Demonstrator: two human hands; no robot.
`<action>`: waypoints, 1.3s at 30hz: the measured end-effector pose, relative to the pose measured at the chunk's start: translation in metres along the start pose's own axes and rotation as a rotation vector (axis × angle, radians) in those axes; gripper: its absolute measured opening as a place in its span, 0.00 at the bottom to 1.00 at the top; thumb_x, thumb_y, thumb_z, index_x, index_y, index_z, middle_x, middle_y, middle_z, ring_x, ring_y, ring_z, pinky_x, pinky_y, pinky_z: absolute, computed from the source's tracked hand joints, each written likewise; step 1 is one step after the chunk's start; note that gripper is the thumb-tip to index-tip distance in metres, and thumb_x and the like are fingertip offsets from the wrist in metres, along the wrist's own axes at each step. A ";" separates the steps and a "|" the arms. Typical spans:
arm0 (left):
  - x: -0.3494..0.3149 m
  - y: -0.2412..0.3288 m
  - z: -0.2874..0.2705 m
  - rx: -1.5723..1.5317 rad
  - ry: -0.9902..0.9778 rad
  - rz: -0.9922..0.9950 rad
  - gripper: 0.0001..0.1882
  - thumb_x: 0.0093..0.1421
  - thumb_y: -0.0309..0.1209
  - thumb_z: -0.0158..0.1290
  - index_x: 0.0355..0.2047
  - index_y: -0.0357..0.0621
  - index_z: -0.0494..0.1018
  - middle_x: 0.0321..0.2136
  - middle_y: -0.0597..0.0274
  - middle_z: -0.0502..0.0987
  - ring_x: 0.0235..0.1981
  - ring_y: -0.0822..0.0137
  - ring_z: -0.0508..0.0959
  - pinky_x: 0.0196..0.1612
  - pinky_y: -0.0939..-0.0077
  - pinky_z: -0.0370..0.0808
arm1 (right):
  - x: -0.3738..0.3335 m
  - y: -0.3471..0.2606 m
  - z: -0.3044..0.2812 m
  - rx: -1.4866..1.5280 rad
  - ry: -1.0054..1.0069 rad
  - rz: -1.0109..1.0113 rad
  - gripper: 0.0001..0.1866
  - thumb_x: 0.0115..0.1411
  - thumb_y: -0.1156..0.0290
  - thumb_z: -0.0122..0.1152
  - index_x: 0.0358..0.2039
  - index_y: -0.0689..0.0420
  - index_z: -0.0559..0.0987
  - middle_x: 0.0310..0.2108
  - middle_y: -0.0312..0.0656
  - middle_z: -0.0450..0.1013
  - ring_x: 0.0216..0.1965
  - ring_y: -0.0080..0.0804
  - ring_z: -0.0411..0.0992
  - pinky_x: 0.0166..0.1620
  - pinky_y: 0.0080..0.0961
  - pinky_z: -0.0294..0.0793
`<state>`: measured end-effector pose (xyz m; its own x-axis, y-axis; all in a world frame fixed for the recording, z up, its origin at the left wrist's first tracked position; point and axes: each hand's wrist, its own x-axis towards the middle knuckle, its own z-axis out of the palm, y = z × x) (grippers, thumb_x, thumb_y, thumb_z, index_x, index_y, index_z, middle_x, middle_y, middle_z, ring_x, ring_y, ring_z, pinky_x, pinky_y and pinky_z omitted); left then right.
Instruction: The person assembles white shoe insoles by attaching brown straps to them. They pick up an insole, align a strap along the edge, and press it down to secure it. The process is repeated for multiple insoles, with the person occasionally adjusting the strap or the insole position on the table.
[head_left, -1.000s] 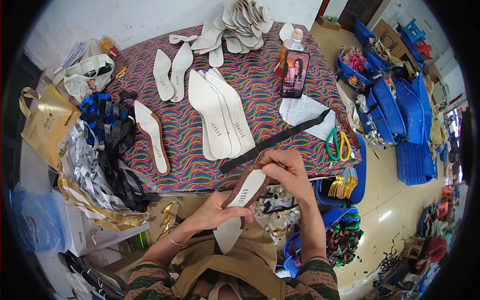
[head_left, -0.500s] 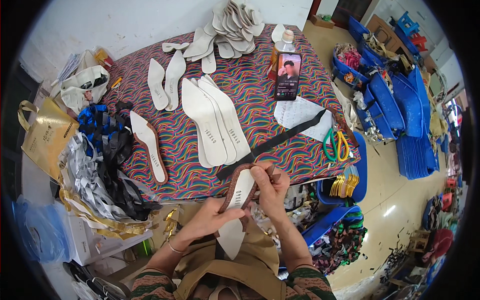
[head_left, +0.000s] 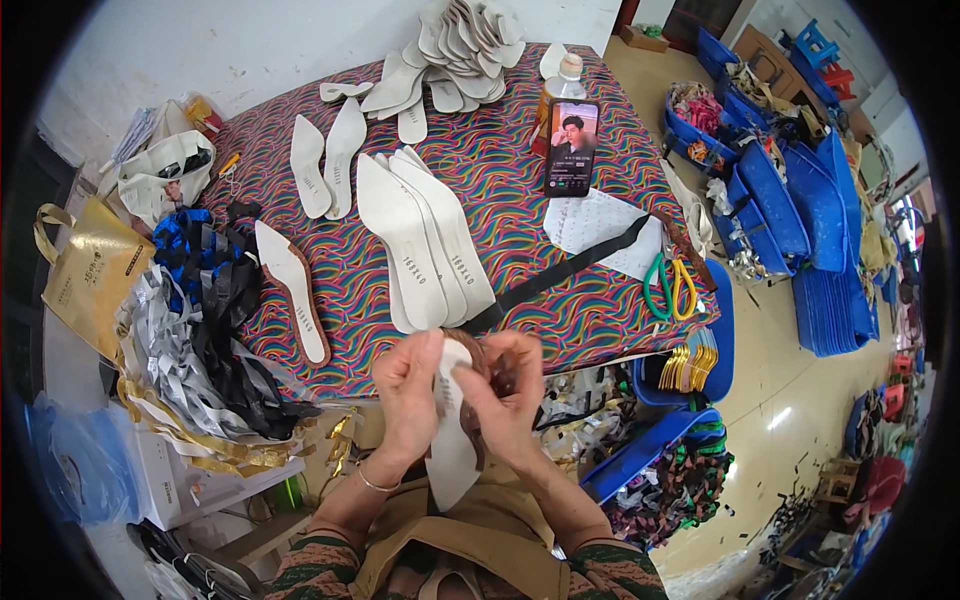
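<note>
Big first: the table (head_left: 605, 335) in its wavy multicoloured cloth fills the middle, and off to its right on the floor, here's a nested stack of blue plastic baskets (head_left: 835, 310). At the left side, silver strips (head_left: 175, 340) spill over the edge beside a gold carrier bag (head_left: 95, 275). Up at the back sits a tall heap of pale insoles (head_left: 465, 55), and mid-table a smaller fanned pile of insoles (head_left: 395, 215); left of that, one brown-edged insole (head_left: 290, 285) lies alone. And now the hands! Left hand (head_left: 408, 390): fingers curled closed, pinching the rounded end of a white insole (head_left: 452, 440) from its left side. Right hand (head_left: 508, 395), blurred: half closed, thumb on the insole's face, fingers bent at its right edge, a dark brown strip (head_left: 503, 378) bunched at them; how tightly that's gripped, I can't tell. The insole itself is up in front of the near table edge, over the tan apron (head_left: 480, 540), pointed end toward the wearer. Over to the right, a phone (head_left: 572, 150) stands before a bottle (head_left: 568, 68), green-and-yellow-handled scissors (head_left: 692, 285) lie near the corner, and smallest of all, a thin bracelet (head_left: 378, 487) circles the left wrist.
</note>
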<state>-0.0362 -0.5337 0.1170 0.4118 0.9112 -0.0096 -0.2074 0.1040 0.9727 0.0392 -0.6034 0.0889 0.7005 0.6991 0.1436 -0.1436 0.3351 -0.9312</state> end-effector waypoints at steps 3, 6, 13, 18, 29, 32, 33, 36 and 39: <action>0.013 0.004 -0.003 -0.206 0.011 -0.113 0.21 0.70 0.39 0.43 0.26 0.36 0.72 0.20 0.63 0.74 0.18 0.76 0.70 0.22 0.81 0.65 | -0.013 -0.001 0.000 -0.045 -0.087 0.085 0.23 0.47 0.83 0.68 0.44 0.57 0.70 0.29 0.28 0.62 0.27 0.14 0.59 0.31 0.12 0.59; 0.029 0.013 -0.004 -0.645 -0.222 -0.298 0.24 0.71 0.42 0.37 0.25 0.38 0.69 0.15 0.64 0.67 0.14 0.73 0.66 0.18 0.80 0.63 | -0.022 0.016 -0.019 -0.037 -0.234 0.164 0.17 0.51 0.80 0.67 0.42 0.60 0.73 0.32 0.29 0.64 0.29 0.15 0.60 0.32 0.14 0.60; 0.034 0.033 0.004 -0.910 -0.380 -0.542 0.36 0.68 0.58 0.28 0.46 0.33 0.66 0.20 0.61 0.67 0.17 0.70 0.66 0.20 0.78 0.65 | -0.031 0.014 -0.020 0.305 -0.147 0.346 0.11 0.56 0.72 0.64 0.21 0.59 0.71 0.21 0.29 0.65 0.25 0.16 0.60 0.30 0.16 0.58; 0.026 0.032 -0.001 -0.547 -0.258 -0.320 0.43 0.67 0.62 0.23 0.52 0.30 0.66 0.21 0.55 0.71 0.18 0.65 0.68 0.22 0.72 0.66 | -0.034 0.014 -0.018 0.296 -0.135 0.295 0.13 0.59 0.75 0.62 0.19 0.57 0.69 0.19 0.26 0.62 0.22 0.14 0.55 0.26 0.18 0.52; 0.025 0.035 -0.018 -0.302 -0.323 -0.161 0.27 0.72 0.43 0.34 0.46 0.27 0.70 0.31 0.45 0.79 0.24 0.60 0.80 0.29 0.70 0.79 | -0.045 0.006 -0.014 0.141 -0.110 0.256 0.17 0.59 0.78 0.61 0.16 0.56 0.65 0.17 0.27 0.60 0.21 0.15 0.54 0.25 0.18 0.51; 0.026 0.036 -0.030 -0.379 -0.373 -0.198 0.23 0.71 0.40 0.39 0.45 0.28 0.72 0.35 0.44 0.80 0.28 0.59 0.82 0.34 0.69 0.81 | -0.040 -0.003 -0.017 0.062 -0.165 0.240 0.18 0.58 0.78 0.61 0.16 0.57 0.64 0.17 0.28 0.59 0.21 0.16 0.53 0.25 0.18 0.51; 0.028 0.035 -0.034 -0.375 -0.396 -0.199 0.21 0.70 0.38 0.41 0.44 0.28 0.73 0.35 0.43 0.80 0.30 0.58 0.83 0.35 0.68 0.82 | -0.040 -0.001 -0.018 0.015 -0.180 0.216 0.18 0.58 0.78 0.61 0.16 0.57 0.64 0.17 0.28 0.59 0.21 0.16 0.53 0.25 0.18 0.51; 0.031 0.034 -0.042 -0.261 -0.385 -0.199 0.16 0.68 0.33 0.46 0.41 0.28 0.74 0.34 0.45 0.80 0.31 0.58 0.83 0.36 0.67 0.82 | -0.040 0.004 -0.023 -0.083 -0.229 0.169 0.18 0.58 0.78 0.62 0.17 0.58 0.63 0.17 0.29 0.59 0.22 0.16 0.53 0.25 0.18 0.52; 0.027 0.035 -0.049 -0.245 -0.352 -0.180 0.12 0.66 0.29 0.50 0.39 0.29 0.75 0.32 0.48 0.81 0.31 0.59 0.83 0.36 0.67 0.82 | -0.042 0.003 -0.026 -0.093 -0.271 0.191 0.18 0.57 0.77 0.62 0.17 0.58 0.63 0.17 0.30 0.59 0.22 0.16 0.54 0.25 0.18 0.52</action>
<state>-0.0757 -0.4864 0.1390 0.7278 0.6838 -0.0529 -0.2912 0.3779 0.8788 0.0275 -0.6479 0.0712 0.4539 0.8903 0.0364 -0.1807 0.1320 -0.9746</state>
